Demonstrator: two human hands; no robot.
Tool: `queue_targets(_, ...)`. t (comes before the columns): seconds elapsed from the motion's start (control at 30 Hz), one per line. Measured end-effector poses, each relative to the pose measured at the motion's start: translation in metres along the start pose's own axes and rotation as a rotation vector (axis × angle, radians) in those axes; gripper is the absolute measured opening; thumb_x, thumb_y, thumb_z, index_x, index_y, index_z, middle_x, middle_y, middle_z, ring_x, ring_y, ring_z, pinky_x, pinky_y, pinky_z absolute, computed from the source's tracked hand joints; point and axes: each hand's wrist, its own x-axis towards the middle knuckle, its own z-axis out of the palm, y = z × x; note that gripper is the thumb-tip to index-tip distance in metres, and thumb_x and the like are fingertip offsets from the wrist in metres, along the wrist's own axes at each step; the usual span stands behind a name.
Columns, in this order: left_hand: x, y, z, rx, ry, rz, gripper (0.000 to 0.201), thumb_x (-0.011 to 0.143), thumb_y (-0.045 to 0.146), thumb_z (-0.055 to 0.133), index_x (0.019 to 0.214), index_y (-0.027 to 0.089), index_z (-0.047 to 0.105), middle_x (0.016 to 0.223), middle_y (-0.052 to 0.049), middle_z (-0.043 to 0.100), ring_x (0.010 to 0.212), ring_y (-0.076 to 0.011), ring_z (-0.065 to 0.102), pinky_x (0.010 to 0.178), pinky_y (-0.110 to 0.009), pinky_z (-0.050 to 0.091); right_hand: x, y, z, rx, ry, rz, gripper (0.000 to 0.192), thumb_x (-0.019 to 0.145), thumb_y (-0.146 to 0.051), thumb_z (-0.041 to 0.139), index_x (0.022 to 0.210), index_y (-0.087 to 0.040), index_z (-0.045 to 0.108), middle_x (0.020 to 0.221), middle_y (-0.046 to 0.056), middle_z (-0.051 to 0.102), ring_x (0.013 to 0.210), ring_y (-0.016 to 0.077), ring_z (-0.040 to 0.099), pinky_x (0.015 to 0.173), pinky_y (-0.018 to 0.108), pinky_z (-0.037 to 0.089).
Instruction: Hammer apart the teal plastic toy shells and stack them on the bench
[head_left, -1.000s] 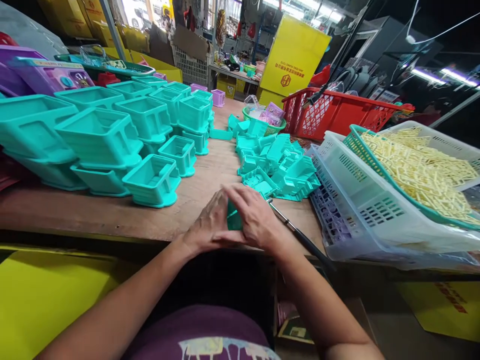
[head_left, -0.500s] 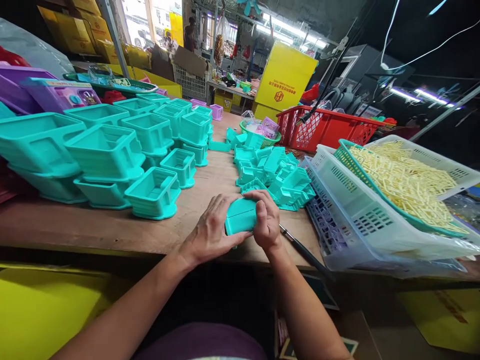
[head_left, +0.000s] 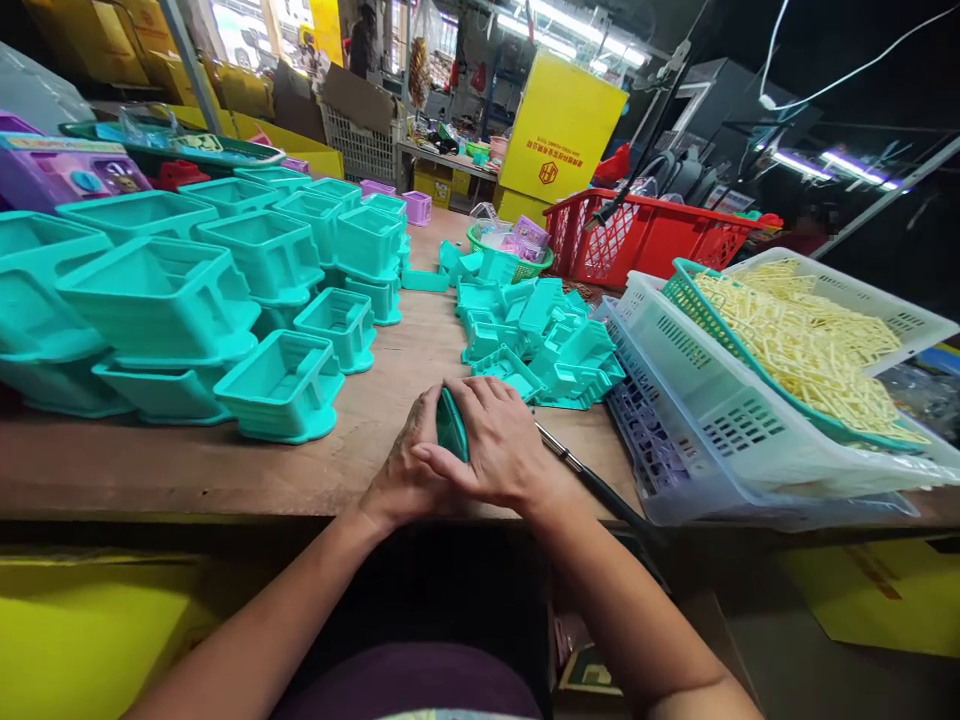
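Note:
Near the table's front edge, my left hand (head_left: 412, 455) and my right hand (head_left: 501, 440) are wrapped around a teal plastic part (head_left: 451, 425). My palms press on its two sides, and most of it is hidden by my fingers. To the left stand stacked teal boxy plastic pieces (head_left: 279, 385) with rounded feet. Beyond my hands lies a heap of loose teal plastic parts (head_left: 540, 335). Close to my right wrist rests a black-handled tool (head_left: 592, 480) with a metal shaft.
At right, white plastic crates (head_left: 712, 390) bear a green basket (head_left: 682, 290) of thin pale-yellow plastic pieces (head_left: 810, 340). Behind stand a red crate (head_left: 652, 235), a yellow carton (head_left: 559, 130) and a small green basket (head_left: 532, 268). A thin dark rod (head_left: 637, 170) slants above the red crate.
The teal part has turned so that its broad face no longer shows. My right hand has shifted left and now covers its right side. The whole view has shifted slightly.

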Motion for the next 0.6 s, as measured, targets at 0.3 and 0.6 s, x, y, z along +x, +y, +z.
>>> queue_targets(0.3,0.002,-0.002,-0.005,-0.133,-0.022,-0.150,0.090,0.064,0.034,0.079,0.141,0.018,0.035,0.132,-0.017,0.055,0.114,-0.0337,0.061,0.093,-0.047,0.054,0.001,0.012,-0.001,0.177,0.134,-0.011,0.068,0.085,-0.070,0.052,0.126,-0.015,0.055,0.117,0.014,0.062,0.113,0.0284,0.054,0.102,0.045,0.041)
queue_targets(0.6,-0.001,0.014,-0.029,-0.253,-0.183,-0.158,0.108,0.065,0.053,0.081,0.151,0.028,0.019,0.151,-0.016,0.038,0.136,-0.0388,0.043,0.109,-0.057,0.041,-0.043,0.032,0.036,0.642,0.397,0.256,0.088,0.077,-0.078,0.058,0.140,-0.017,0.044,0.127,0.014,0.057,0.116,0.0281,0.056,0.100,0.044,0.045)
